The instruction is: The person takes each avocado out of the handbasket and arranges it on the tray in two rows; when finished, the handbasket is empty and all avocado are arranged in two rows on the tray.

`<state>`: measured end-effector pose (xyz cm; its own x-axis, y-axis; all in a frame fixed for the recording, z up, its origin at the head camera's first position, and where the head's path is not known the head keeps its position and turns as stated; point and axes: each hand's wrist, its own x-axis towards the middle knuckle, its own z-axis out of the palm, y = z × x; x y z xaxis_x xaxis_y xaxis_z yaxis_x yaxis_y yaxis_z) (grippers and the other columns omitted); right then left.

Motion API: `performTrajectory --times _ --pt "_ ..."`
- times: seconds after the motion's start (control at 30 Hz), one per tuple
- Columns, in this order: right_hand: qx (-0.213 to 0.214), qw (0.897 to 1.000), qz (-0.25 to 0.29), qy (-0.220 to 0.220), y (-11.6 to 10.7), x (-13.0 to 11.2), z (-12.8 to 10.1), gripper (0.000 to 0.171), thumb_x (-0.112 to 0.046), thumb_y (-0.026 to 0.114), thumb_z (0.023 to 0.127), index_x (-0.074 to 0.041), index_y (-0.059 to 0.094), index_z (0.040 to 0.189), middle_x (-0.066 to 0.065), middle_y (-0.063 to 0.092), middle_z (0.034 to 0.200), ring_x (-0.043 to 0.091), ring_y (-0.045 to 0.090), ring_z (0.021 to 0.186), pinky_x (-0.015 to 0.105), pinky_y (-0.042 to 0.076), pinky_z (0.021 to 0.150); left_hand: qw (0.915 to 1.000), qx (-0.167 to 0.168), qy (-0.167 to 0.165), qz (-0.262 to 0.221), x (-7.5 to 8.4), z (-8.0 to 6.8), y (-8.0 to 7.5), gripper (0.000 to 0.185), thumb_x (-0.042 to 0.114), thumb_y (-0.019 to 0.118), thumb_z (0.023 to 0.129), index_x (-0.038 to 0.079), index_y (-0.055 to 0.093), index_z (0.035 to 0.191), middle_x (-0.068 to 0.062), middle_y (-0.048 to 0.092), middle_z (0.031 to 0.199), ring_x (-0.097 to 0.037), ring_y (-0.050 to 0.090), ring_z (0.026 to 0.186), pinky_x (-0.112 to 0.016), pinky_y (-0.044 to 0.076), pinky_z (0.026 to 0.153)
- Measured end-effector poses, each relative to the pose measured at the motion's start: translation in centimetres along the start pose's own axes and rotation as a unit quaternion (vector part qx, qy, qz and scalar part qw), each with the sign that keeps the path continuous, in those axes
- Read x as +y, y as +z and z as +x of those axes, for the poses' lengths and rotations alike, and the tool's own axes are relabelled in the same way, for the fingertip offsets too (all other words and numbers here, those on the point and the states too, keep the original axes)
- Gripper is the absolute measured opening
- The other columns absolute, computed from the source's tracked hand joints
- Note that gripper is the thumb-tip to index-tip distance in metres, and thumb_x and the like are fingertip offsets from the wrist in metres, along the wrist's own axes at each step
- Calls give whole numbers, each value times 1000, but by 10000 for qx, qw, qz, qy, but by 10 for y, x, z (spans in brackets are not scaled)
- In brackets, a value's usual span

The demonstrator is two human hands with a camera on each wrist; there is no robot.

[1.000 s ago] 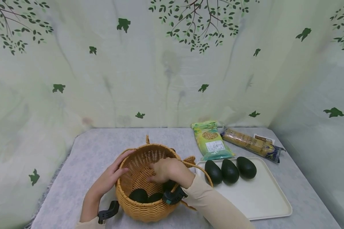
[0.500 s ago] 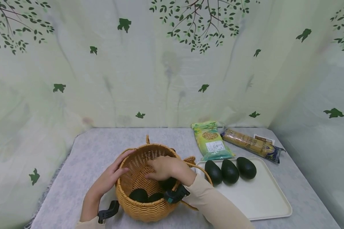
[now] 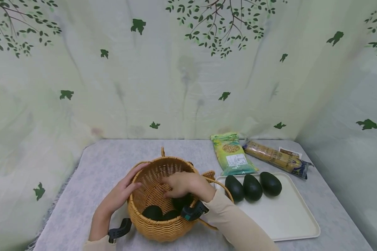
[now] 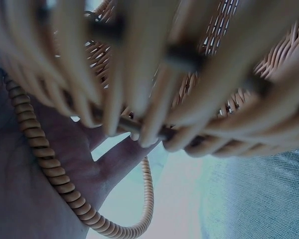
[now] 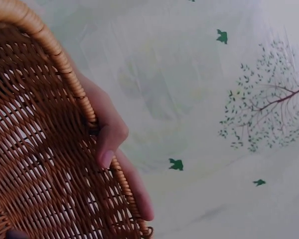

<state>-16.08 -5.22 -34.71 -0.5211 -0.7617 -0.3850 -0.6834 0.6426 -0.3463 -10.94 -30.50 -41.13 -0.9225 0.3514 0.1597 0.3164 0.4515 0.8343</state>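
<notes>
A round wicker basket (image 3: 161, 230) is tilted so its mouth faces me. My left hand (image 3: 122, 191) grips its left rim, with the thumb (image 5: 107, 157) hooked over the edge into the inside and the fingers along the outer wall. Inside the basket lie an avocado (image 3: 153, 212), a second avocado (image 3: 171, 214) beside it, and a third avocado (image 3: 181, 202) on the right. My right hand (image 3: 183, 184) reaches in over the right rim, above that third avocado. Its thumb and forefinger stand apart with nothing visible between them; the other fingers are hidden.
At the right, a white tray (image 3: 289, 216) bears three avocados (image 3: 252, 188) along its back left. Behind it lie a green and yellow bag (image 3: 234, 155) and a long clear packet (image 3: 274, 156). The basket's handle (image 3: 227, 191) overlaps the tray's left edge.
The right hand has shifted slightly within the basket, and more of the avocado beneath it shows. The left hand keeps its hold on the rim.
</notes>
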Motion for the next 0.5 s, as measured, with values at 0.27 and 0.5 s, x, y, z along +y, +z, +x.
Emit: performTrajectory --times 0.27,0.5 --pt "-149 9993 -335 103 3 0 2 63 -29 80 90 -23 56 148 -3 62 142 13 60 125 27 50 97 9998 60 -116 115 0 0 0 58 11 47 108 31 33 162 -2 31 167 -22 38 147 -39 48 103" --pt "-243 9991 -331 114 6 2 3 58 -25 81 90 -26 60 144 -5 64 138 11 62 120 26 51 92 9998 58 -134 161 1 0 0 60 9 47 107 31 34 161 -2 31 167 -12 37 146 -36 47 104"
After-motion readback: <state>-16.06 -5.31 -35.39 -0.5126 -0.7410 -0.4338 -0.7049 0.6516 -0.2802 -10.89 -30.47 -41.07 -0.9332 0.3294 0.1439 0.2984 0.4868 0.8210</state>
